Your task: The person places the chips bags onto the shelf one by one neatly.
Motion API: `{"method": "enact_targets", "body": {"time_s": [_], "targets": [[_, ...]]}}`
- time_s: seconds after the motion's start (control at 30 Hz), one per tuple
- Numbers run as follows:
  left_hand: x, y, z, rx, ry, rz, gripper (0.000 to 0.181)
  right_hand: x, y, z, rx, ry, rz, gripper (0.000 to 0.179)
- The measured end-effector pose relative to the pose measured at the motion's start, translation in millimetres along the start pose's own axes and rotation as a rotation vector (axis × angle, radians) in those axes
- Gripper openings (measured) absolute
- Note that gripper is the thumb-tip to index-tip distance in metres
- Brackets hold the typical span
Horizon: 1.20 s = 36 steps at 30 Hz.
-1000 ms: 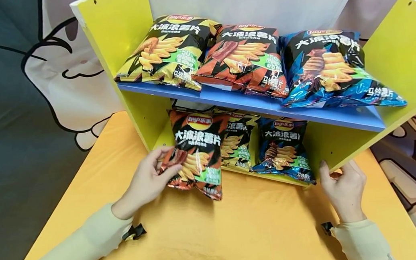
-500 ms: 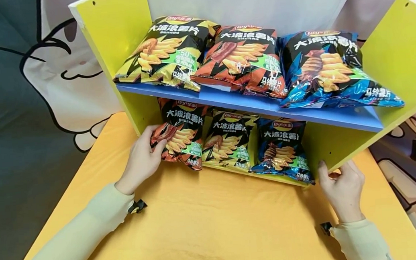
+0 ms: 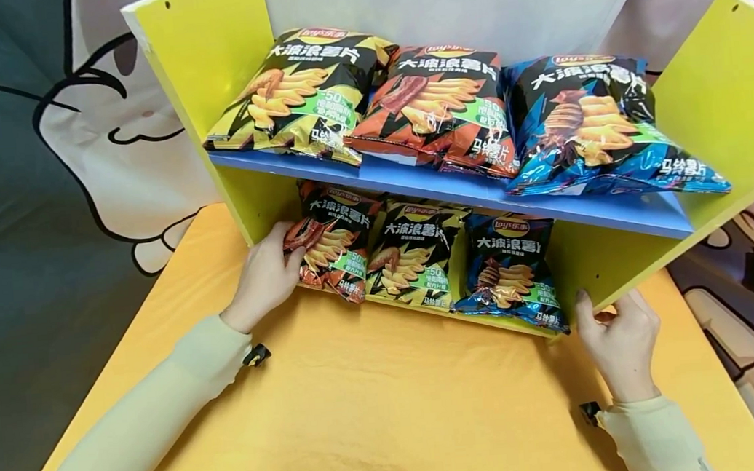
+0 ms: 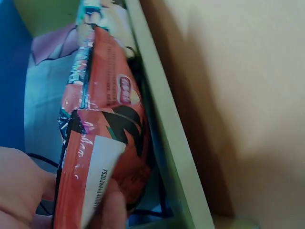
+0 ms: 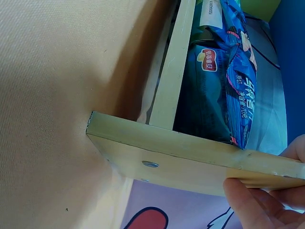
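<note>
My left hand [image 3: 263, 281] grips the left edge of a red-and-black bag of potato chips [image 3: 333, 247] at the left of the lower shelf. In the left wrist view the bag [image 4: 107, 143] stands on edge behind the front strip of the shelf, thumb on one face and fingers on the other. On the right, my right hand [image 3: 624, 346] pinches the front edge of the yellow side panel [image 3: 615, 266]; the right wrist view shows fingers on both sides of that panel [image 5: 190, 160]. Beside the red bag stand a yellow-and-black bag [image 3: 414, 251] and a blue bag [image 3: 513, 266].
Above, the blue shelf board [image 3: 439, 187] carries a yellow bag [image 3: 304, 87], a red bag [image 3: 440, 107] and a blue bag [image 3: 592, 122]. The rack stands on an orange-yellow tabletop [image 3: 396, 409]. Cartoon-printed cloth [image 3: 127, 136] hangs behind.
My left hand has carried the red bag back and left from in front of the rack into the lower shelf, then nudged it slightly right. The right hand has stayed on the side panel.
</note>
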<state>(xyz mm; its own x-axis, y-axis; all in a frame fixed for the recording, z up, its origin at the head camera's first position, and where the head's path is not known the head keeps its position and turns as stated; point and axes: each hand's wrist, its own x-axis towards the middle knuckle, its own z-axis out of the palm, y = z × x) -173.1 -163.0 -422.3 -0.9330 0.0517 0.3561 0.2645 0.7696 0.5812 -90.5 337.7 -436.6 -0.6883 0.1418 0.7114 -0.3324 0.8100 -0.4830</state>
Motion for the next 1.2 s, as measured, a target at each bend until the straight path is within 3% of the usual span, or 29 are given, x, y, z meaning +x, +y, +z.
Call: {"method": "enact_targets", "body": {"time_s": [0.27,0.53,0.67,0.9,1.2], "targets": [[1.0,-2.6,10.0,0.138,0.128,0.121,0.042,-0.3,-0.6,1.2,0.011,0.019,-0.003,0.023],[-2.7,-5.3,17.2,0.234,0.169,0.242,0.040,0.2,-0.3,0.1,0.005,0.003,-0.002,0.024],[-8.3,-2.3,23.2,0.248,0.123,0.312,0.050,0.1,0.1,-0.8,0.004,-0.009,0.000,0.025],[-17.1,5.6,32.5,0.305,-0.044,0.327,0.101,-1.2,0.2,-0.6,0.006,0.002,0.009,0.024],[-15.0,2.2,41.0,0.328,-0.013,0.326,0.101,0.3,-2.0,0.3,0.019,0.007,0.003,0.023]]}}
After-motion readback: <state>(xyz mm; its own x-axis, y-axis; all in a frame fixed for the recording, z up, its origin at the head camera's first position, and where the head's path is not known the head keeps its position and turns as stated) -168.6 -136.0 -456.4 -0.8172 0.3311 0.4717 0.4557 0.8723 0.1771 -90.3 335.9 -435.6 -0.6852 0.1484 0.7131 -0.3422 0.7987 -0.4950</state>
